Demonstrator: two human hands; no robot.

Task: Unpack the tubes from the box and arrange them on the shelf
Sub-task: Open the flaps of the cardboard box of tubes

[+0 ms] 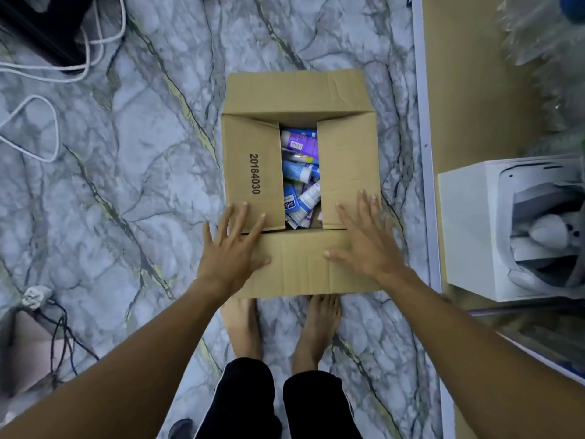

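At far left we see white cables (pixel 30 128) looped on the veined marble floor (pixel 142 185). The left hand (pixel 232 248) lies flat, fingers spread and released, on the near flap of the brown corrugated cardboard box (pixel 296 93), which stands on the floor before bare feet. Between its half-open side flaps we make out blue, white and purple tubes (pixel 300 172) jumbled inside. The right hand (pixel 364 242) rests likewise, fingers straight, gripping nothing. Right of it sits a white carton (pixel 468 236).
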